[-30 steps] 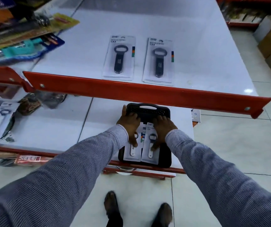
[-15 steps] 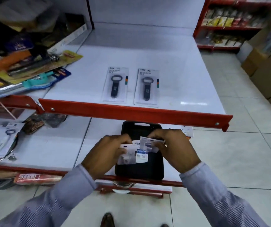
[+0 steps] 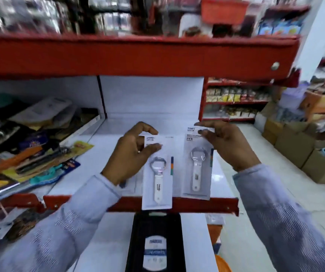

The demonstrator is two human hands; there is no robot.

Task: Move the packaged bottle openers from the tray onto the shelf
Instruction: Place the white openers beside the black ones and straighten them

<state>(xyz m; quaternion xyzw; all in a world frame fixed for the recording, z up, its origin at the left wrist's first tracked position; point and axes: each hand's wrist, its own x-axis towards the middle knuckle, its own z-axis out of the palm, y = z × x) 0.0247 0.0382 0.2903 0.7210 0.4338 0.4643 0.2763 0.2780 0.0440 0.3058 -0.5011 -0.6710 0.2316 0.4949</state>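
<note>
While both arms are reaching forward over the white shelf [image 3: 106, 154], each hand is holding one packaged bottle opener upright by its top edge. Left hand [image 3: 130, 154] is pinching the upper left corner of the left package [image 3: 157, 173] between thumb and fingers, wrist bent, striped sleeve [image 3: 69, 222] trailing below. Its card is hanging down past the red shelf lip [image 3: 206, 206]. Right hand [image 3: 228, 146] is gripping the top right corner of the right package [image 3: 198, 163], held slightly higher. Both openers are showing white handles and metal heads. Below, a black tray [image 3: 155, 228] is sitting on the lower shelf with one label-like item on it.
</note>
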